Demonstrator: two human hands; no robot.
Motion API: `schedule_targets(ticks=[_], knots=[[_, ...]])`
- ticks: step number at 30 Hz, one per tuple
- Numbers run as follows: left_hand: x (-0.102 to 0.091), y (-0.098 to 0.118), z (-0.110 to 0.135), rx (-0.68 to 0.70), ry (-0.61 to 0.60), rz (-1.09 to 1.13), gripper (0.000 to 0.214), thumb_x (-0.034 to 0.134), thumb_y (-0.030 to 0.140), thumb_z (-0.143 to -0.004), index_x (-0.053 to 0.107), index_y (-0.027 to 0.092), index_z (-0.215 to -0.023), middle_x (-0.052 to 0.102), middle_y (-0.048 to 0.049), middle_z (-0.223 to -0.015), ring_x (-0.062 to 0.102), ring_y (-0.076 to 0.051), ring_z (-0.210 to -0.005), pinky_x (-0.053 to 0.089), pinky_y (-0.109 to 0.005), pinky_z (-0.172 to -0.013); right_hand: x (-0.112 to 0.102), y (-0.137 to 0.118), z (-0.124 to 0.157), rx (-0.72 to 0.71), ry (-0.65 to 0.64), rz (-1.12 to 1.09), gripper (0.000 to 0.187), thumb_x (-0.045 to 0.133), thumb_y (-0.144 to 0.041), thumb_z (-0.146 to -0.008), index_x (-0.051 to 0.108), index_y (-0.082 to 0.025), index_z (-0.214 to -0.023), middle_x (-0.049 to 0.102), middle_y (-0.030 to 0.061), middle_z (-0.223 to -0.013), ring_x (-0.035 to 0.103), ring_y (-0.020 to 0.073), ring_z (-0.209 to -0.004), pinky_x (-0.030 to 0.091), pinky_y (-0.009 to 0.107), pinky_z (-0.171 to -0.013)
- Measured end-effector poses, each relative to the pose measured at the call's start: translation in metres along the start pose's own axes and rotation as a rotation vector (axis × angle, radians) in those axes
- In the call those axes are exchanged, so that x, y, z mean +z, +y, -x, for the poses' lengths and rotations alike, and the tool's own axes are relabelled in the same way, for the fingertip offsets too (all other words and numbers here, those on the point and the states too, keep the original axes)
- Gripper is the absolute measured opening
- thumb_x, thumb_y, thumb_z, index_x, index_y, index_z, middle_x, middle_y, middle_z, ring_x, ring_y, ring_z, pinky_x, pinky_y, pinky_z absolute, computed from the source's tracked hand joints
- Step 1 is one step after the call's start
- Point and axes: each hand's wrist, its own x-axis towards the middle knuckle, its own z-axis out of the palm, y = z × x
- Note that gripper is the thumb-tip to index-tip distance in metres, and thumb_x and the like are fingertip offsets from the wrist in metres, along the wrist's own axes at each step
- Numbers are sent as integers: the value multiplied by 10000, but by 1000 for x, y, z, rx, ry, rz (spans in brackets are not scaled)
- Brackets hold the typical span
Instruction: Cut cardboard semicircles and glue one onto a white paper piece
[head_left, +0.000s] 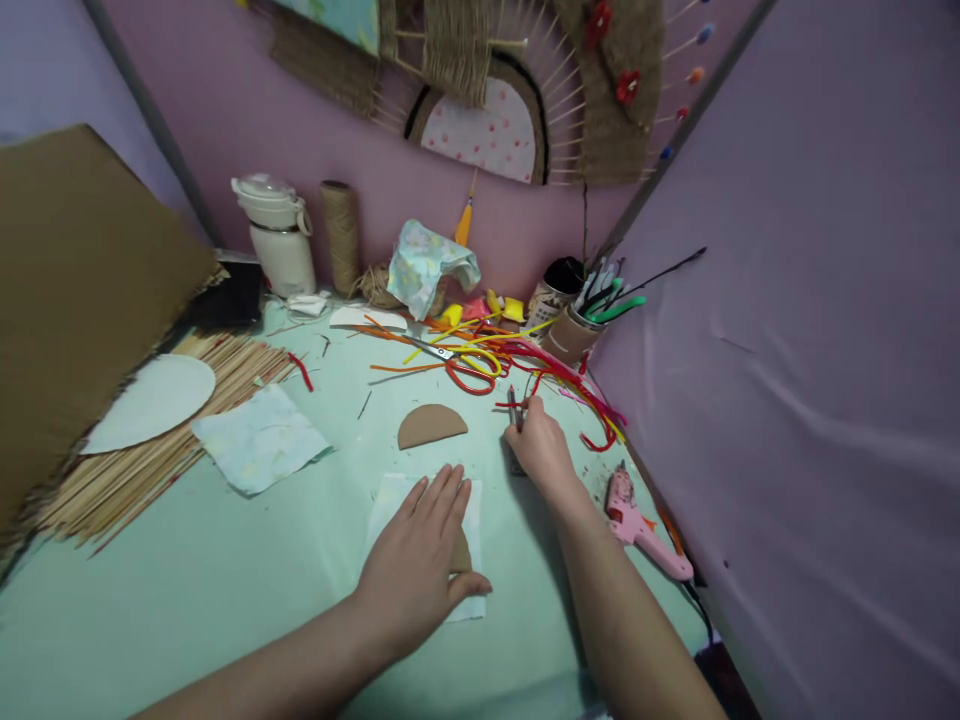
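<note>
My left hand (416, 555) lies flat with fingers extended, pressing on a piece of brown cardboard (460, 555) that is mostly hidden under it. Beneath the cardboard is a pale rectangular piece of cloth (471, 606) on the table. To the right, my right hand (538, 440) is closed around a slim dark pen (512, 394), whose tip points away from me; the fingers partly cover it. A brown cardboard half-circle (433, 426) rests just beyond my left hand.
Orange-handled scissors (471, 374) lie among coloured pipe cleaners (555, 370). A pink glue gun (637, 525) is at the right edge. Wooden sticks (247, 365), a cloth piece (259, 437) and a large cardboard sheet (82, 290) occupy the left. Tool cans (566, 335) stand behind.
</note>
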Motion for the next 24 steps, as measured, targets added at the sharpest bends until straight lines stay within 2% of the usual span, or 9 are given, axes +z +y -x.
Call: schedule_targets(ticks=[2, 4, 6, 7, 9, 11, 13, 19, 24], knots=[[0, -2, 2, -1, 22, 56, 940, 512, 710, -819, 304, 110, -1512, 309, -169, -1572, 287, -307, -1462, 300, -472, -1171, -7, 6, 7, -17, -21, -148, 376, 509, -143, -796, 503, -129, -1172, 643, 47, -751, 598, 213, -685, 357, 284, -598], [0, -5, 5, -25, 50, 114, 927, 506, 667, -850, 199, 138, -1547, 302, -151, -1583, 283, -293, -1465, 326, -453, -1161, -14, 16, 14, -69, -78, -438, 401, 523, -167, -778, 508, -177, -1178, 552, -39, -654, 527, 162, -590, 351, 254, -562], [1, -7, 8, -64, 81, 158, 918, 518, 613, -873, 112, 165, -1563, 296, -138, -1590, 284, -290, -1465, 356, -448, -1146, -22, 25, 21, -94, -136, -793, 346, 513, -193, -781, 564, -210, -1122, 481, -69, -631, 455, 121, -533, 340, 229, -522], [2, -8, 9, -78, 95, 175, 922, 528, 596, -875, 86, 174, -1566, 298, -134, -1590, 288, -294, -1463, 369, -451, -1139, -26, 28, 23, -76, -99, -945, 287, 521, -206, -780, 606, -208, -1054, 477, -64, -644, 438, 107, -530, 336, 220, -509], [2, -9, 11, -87, 103, 203, 937, 552, 583, -868, 70, 188, -1568, 307, -132, -1588, 299, -304, -1458, 389, -462, -1129, -32, 33, 26, 9, 114, -1173, 184, 551, -217, -778, 655, -186, -926, 501, -45, -666, 430, 91, -535, 335, 212, -498], [2, -9, 13, -83, 90, 224, 946, 573, 581, -857, 83, 196, -1568, 323, -133, -1580, 313, -312, -1451, 406, -472, -1119, -37, 33, 27, 99, 370, -1285, 149, 592, -215, -779, 677, -178, -896, 537, -32, -675, 445, 83, -538, 349, 212, -504], [0, -9, 14, -73, 74, 242, 942, 582, 581, -852, 99, 202, -1566, 341, -137, -1571, 334, -316, -1440, 420, -480, -1107, -39, 31, 26, 145, 493, -1345, 159, 629, -198, -768, 694, -183, -912, 557, -30, -674, 472, 80, -540, 359, 214, -510], [-4, -9, 12, -75, 78, 273, 1003, 545, 673, -824, 77, 188, -1567, 387, -163, -1538, 401, -330, -1400, 474, -467, -1048, -30, 25, 21, 208, 361, -1429, 190, 646, -164, -778, 750, -217, -929, 612, -9, -695, 540, 95, -587, 411, 231, -538], [-4, -9, 12, -79, 37, 303, 1031, 562, 669, -814, 30, 213, -1570, 405, -154, -1530, 390, -324, -1408, 458, -470, -1072, -25, 25, 19, 84, 200, -1493, 139, 642, -171, -776, 757, -247, -795, 592, 0, -719, 538, 103, -590, 374, 203, -464]])
